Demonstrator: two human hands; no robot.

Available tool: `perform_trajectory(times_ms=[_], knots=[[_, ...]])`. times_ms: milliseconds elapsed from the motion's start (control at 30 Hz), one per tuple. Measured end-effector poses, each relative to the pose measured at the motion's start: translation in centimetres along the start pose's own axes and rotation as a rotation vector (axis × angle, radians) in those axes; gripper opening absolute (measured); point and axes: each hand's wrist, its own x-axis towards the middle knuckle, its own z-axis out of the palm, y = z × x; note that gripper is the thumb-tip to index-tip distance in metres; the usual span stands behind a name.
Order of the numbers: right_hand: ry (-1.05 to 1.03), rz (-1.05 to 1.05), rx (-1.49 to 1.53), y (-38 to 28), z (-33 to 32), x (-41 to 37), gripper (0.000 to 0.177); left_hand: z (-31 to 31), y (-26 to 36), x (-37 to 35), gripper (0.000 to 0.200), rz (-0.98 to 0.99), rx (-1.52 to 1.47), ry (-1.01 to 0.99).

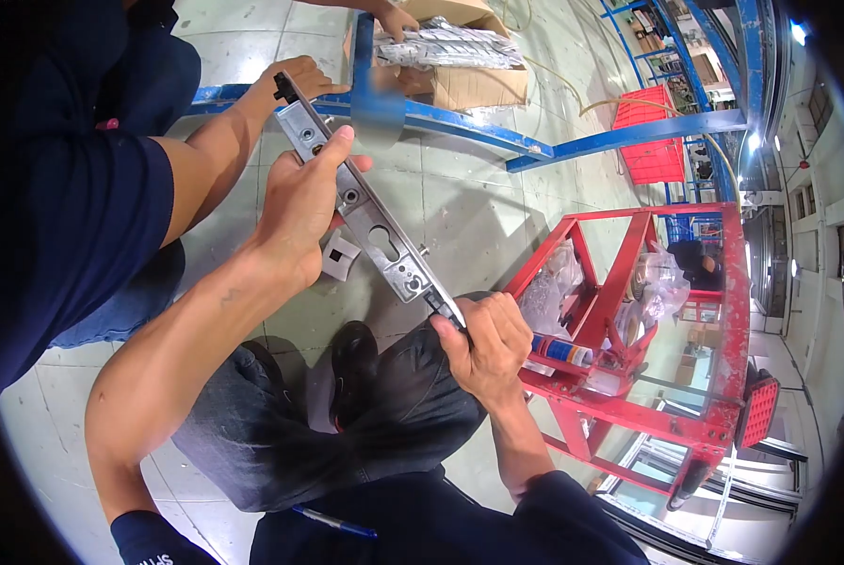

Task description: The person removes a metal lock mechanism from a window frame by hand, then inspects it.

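Lock (365, 214) slants across frame centre; left hand (295, 200) grasps its upper part, right hand (488, 347) its lower end, apparently for two-point support.

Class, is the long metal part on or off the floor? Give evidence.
Off: the left hand holds the long metal part along its upper half, the right hand its lower end.

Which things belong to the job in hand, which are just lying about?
In the job: metal lock bar, gripped by left hand and right hand.

Apparently lying about: cardboard box with wrapped pieces, red crate, plastic bags and tube on red stand, white piece on floor (possibly related).
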Motion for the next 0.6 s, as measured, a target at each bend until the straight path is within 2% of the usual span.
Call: perform_trajectory(times_ms=[167, 267, 367, 467, 600], knots=[[0.041, 0.018, -0.026, 0.0, 0.4, -0.2, 0.022, 0.3, 0.5, -0.5, 0.032, 0.024, -0.005, 0.007], [0.011, 0.081, -0.057, 0.1, 0.4, 0.0, 0.028, 0.3, 0.5, -0.7, 0.032, 0.039, -0.039, 0.005], [0.094, 0.041, 0.023, 0.2, 0.7, 0.7, 0.035, 0.3, 0.7, -1.0, 0.033, 0.028, -0.04, 0.033], [0.129, 0.119, 0.03, 0.4, 1.3, -0.1, 0.039, 0.1, 0.5, -1.0, 0.036, 0.016, -0.04, 0.019], [0.087, 0.177, -0.009, 0.0, 1.1, -0.4, 0.033, -0.2, 0.2, -0.9, 0.041, 0.015, -0.024, -0.024]])
